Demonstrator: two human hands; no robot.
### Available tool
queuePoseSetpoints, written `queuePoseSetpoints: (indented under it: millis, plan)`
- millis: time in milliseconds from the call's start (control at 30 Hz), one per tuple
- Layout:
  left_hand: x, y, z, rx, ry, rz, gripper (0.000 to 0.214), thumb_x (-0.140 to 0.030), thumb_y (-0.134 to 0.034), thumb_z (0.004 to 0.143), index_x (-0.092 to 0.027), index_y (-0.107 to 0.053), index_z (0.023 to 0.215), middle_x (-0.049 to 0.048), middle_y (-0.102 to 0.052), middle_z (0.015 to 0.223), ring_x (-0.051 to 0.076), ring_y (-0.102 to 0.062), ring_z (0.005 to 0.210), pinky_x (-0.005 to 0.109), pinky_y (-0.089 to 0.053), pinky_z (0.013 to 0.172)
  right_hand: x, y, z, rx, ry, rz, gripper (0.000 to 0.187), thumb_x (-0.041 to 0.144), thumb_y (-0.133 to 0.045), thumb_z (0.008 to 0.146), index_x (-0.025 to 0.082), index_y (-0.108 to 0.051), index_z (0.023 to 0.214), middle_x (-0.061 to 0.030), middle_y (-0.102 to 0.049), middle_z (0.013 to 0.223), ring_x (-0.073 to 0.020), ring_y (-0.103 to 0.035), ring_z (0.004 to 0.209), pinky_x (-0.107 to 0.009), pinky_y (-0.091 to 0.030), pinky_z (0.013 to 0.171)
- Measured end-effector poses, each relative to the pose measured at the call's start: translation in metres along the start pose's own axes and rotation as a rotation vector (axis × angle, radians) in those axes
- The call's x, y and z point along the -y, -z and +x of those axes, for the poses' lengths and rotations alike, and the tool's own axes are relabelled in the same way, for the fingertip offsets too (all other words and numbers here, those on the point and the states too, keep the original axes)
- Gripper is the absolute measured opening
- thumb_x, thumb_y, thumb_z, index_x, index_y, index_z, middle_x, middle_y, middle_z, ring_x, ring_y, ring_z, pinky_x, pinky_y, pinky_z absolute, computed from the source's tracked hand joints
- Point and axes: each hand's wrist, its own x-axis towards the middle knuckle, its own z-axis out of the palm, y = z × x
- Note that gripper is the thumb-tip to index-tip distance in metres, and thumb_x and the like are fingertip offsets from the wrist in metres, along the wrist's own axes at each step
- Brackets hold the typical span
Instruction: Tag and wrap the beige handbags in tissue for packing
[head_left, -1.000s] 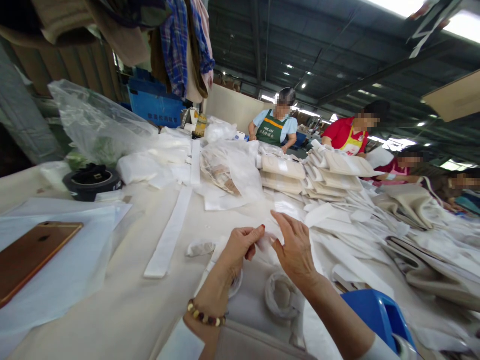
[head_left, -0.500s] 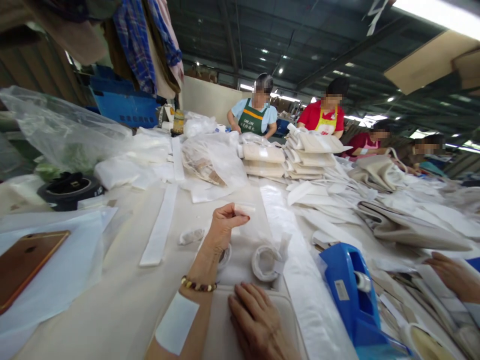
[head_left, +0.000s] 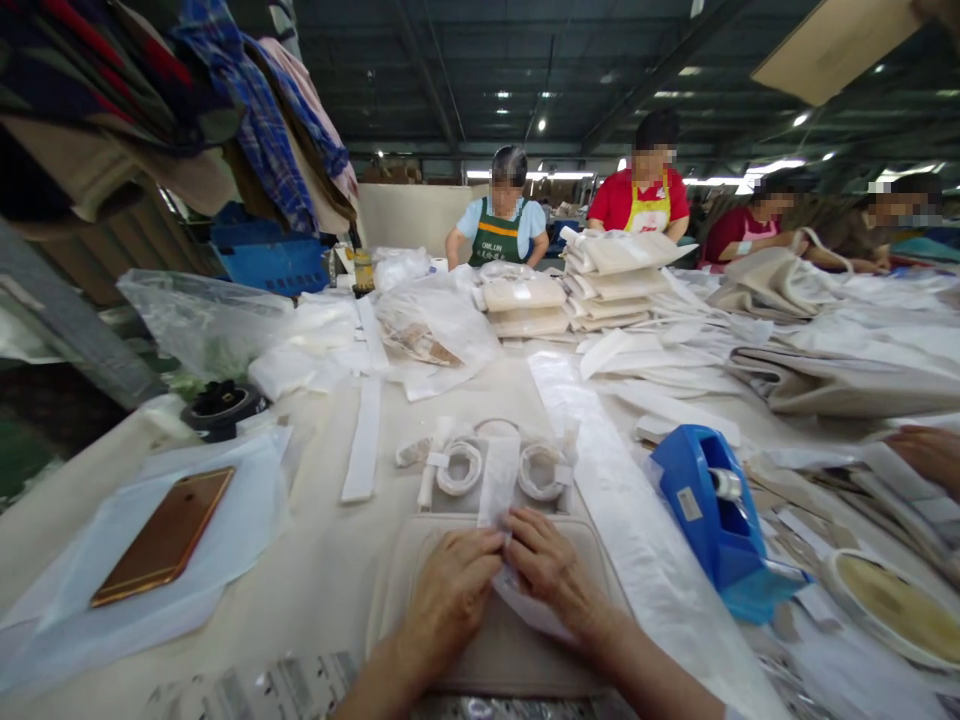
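A flat beige bag (head_left: 540,665) with rounded corners lies in front of me. Across its top runs a thin white wrapping strip (head_left: 498,475), passing down between two wrapped ring-shaped parts (head_left: 459,470). My left hand (head_left: 459,580) rests on the bag, its fingers closed on the strip's left edge. Close beside it, my right hand (head_left: 553,572) pinches the same strip from the right; the strip's lower end shows beneath that hand. The fingertips nearly meet and hide part of the strip.
A blue tape dispenser (head_left: 709,520) stands to the right, near a round yellowish roll (head_left: 896,600). At left, a phone (head_left: 165,535) lies on pale sheets. Stacked beige bags (head_left: 619,280) rise at the back. Co-workers stand beyond; another person's hand (head_left: 930,455) is at far right.
My left hand has come down from above the ring-shaped parts to the bag. My right hand, earlier flat on the bag, now grips the strip too. The view has shifted.
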Motion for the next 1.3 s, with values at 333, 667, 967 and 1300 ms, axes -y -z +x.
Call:
queuePoseSetpoints:
  millis: [333, 667, 967, 1300]
  plan:
    - [-0.009, 0.017, -0.022, 0.598, -0.189, 0.188, 0.079, -0.045, -0.066, 0.072, -0.002, -0.039, 0.133, 0.0261, -0.043, 0.137, 0.038, -0.037, 0.129, 0.053, -0.040, 0.100, 0.021, 0.075, -0.059, -0.001, -0.103, 0.007, 0.027, 0.010, -0.048, 0.086, 0.017, -0.058, 0.110, -0.0117, -0.063, 0.107, -0.0212, -0.057, 0.106, -0.037, -0.050, 0.090]
    - [-0.008, 0.014, -0.026, 0.608, -0.270, 0.275, 0.082, -0.049, -0.065, 0.072, -0.001, -0.038, 0.133, 0.0289, -0.042, 0.136, 0.040, -0.034, 0.131, 0.053, -0.034, 0.104, 0.050, 0.060, -0.117, -0.021, -0.146, -0.366, 0.042, 0.004, -0.034, 0.086, 0.017, -0.058, 0.117, -0.0123, -0.058, 0.120, -0.0229, -0.046, 0.119, -0.042, -0.036, 0.097]
    - [-0.010, 0.020, -0.025, 0.623, -0.281, 0.257, 0.076, -0.041, -0.062, 0.071, -0.001, -0.038, 0.130, 0.0305, -0.044, 0.134, 0.040, -0.033, 0.131, 0.057, -0.035, 0.103, 0.037, 0.060, -0.075, -0.007, 0.090, -0.247, 0.031, 0.011, -0.036, 0.091, 0.014, -0.060, 0.111, -0.0072, -0.067, 0.108, -0.0198, -0.053, 0.111, -0.040, -0.029, 0.103]
    - [-0.017, 0.013, -0.029, 0.692, -0.298, 0.348, 0.077, -0.014, -0.046, 0.056, 0.005, -0.033, 0.129, 0.0374, -0.037, 0.134, 0.044, -0.023, 0.132, 0.063, -0.033, 0.100, 0.029, 0.098, -0.109, 0.063, -0.062, -0.183, 0.035, 0.012, -0.047, 0.086, 0.014, -0.052, 0.120, -0.0102, -0.065, 0.110, -0.0197, -0.057, 0.106, -0.039, -0.040, 0.096]
